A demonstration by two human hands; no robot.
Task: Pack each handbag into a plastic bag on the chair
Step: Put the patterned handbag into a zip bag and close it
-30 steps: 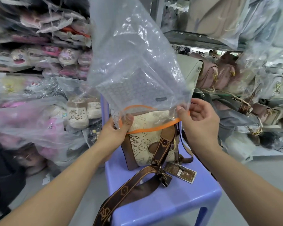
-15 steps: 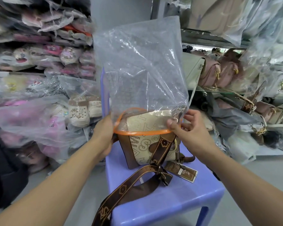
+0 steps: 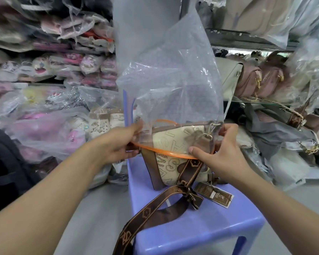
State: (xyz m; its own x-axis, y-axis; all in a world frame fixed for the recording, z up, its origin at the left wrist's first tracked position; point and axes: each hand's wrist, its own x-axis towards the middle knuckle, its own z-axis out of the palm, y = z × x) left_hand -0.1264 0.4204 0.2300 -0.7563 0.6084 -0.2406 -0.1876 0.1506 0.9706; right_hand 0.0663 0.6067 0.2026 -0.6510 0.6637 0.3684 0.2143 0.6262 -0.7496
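Two hands work one bag mouth. Left hand [image 3: 118, 144] pinches the left edge of the plastic bag [image 3: 169, 85] at its orange rim [image 3: 160, 152], fingers curled round the film. Right hand [image 3: 223, 155] pinches the right edge, thumb on the front of the rim, other fingers curled behind. Between the two grips the handbag [image 3: 170, 164] stands upright on the chair [image 3: 210, 227], its top just inside the mouth, most of its body below the rim and uncovered. The rest of the plastic bag balloons up above both grips. Judged step: drawing the mouth down over the handbag. To do it well, hold the rim stretched wide between the grips and lower both sides evenly so the handbag does not tip. Watch the metal clasp [image 3: 208, 136] just beside the right-hand fingers, since it could snag the film. The strap [image 3: 151, 211] trails below the grips and off the chair's front edge, so it likely needs tucking in; the hang tag [image 3: 214, 195] on the seat below the right grip does too. Counts: two hands, one plastic bag, one orange rim, one handbag on the chair, one strap, one hang tag, one chair. Shelf handbags [image 3: 254, 83] lie right of the right grip: several, exact count unclear.
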